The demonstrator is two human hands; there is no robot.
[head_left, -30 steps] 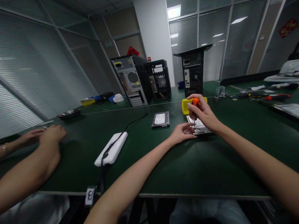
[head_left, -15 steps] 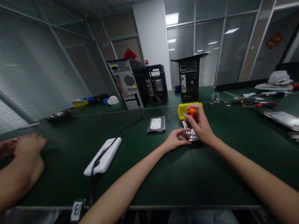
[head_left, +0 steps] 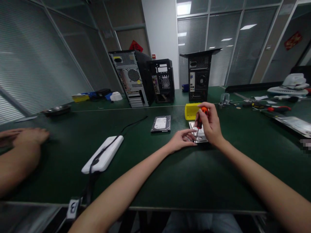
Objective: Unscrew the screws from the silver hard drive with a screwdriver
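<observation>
My right hand is wrapped round the red-orange and black handle of a screwdriver. The screwdriver leans slightly, its shaft pointing down to the left edge of a silver hard drive lying on the table. At that same edge, my left hand grips the drive, thumb along the near corner and fingers curled close around the screwdriver's tip. Exactly where the tip rests is hidden by the fingers. Behind the drive stands a yellow box, partly covered by my right hand.
A second hard drive lies left of my hands. Nearer is a white power strip with a black cable. Computer cases stand behind. Tools, including red-handled pliers, lie at right. Another person's hands are at far left.
My right hand has tilted the screwdriver, so its handle leans further right and its shaft now shows. My left hand stays at the drive. The camera view has shifted slightly.
</observation>
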